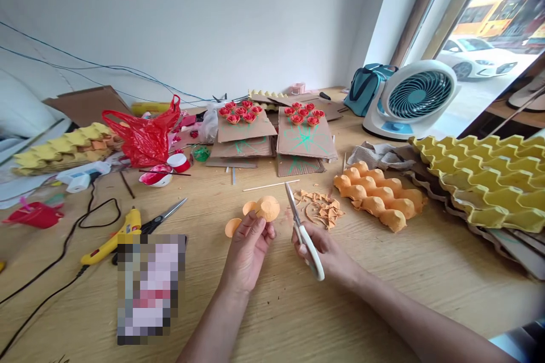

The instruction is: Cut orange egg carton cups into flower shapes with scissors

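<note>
Between the fingers of my left hand (251, 244) is an orange egg-carton cup (268, 209), its rounded side facing me. My right hand (319, 249) is wrapped round the handle of white-handled scissors (312, 249); their blades point away from me and look nearly closed, apart from the cup. Just left of the held cup, cut orange cup pieces (233, 227) lie on the table. Beyond the scissors sits a small heap of orange trimmings (327, 210). An orange egg-carton piece (378, 193) with several cups rests to the right.
Yellow egg trays (481, 176) are stacked at right, near a fan (421, 99). Cardboard pieces with red flowers (304, 133) stand at the back. A yellow glue gun (114, 235), black scissors (164, 216) and a red bag (147, 136) occupy the left, with cords along the table.
</note>
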The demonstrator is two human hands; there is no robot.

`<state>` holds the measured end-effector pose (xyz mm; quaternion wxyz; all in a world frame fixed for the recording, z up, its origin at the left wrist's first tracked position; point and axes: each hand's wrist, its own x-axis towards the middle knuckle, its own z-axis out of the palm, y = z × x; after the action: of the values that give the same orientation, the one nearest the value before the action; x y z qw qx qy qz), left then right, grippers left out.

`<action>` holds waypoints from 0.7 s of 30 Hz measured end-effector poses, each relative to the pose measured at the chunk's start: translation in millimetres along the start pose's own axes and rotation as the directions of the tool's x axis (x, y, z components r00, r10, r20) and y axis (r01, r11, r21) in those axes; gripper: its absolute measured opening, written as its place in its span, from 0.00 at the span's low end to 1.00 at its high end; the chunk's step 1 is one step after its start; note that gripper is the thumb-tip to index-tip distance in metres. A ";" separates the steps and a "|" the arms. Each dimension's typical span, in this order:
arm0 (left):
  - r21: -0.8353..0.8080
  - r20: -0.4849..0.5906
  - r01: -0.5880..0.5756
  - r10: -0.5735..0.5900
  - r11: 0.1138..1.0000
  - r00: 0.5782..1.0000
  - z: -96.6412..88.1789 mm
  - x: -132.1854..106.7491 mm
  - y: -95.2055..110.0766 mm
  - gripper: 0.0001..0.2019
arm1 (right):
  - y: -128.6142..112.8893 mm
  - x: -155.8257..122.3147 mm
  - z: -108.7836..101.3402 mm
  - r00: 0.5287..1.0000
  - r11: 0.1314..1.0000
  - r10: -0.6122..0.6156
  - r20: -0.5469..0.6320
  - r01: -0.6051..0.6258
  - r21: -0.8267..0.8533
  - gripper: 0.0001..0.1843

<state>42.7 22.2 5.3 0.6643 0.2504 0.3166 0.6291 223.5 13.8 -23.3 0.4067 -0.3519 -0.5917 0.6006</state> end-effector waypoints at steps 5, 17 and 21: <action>-0.016 -0.052 -0.079 0.078 0.997 0.996 -1.5 2.0 6.4 0.10 | 1.0 -0.2 3.1 0.998 0.999 0.001 0.058 0.002 -0.050 0.24; -0.025 0.003 -0.089 0.089 0.996 0.996 -2.5 -0.8 8.0 0.10 | 9.8 -3.9 1.1 0.994 0.904 -0.058 0.098 0.093 -0.416 0.14; -0.029 0.002 -0.058 0.058 0.998 0.998 -1.7 -1.6 6.7 0.10 | 8.9 -3.5 0.5 0.991 0.883 -0.096 0.094 0.128 -0.451 0.13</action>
<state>36.9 21.0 9.2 0.6498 0.2510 0.2989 0.6523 223.9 10.7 -32.3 0.3260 -0.3818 -0.7492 0.4321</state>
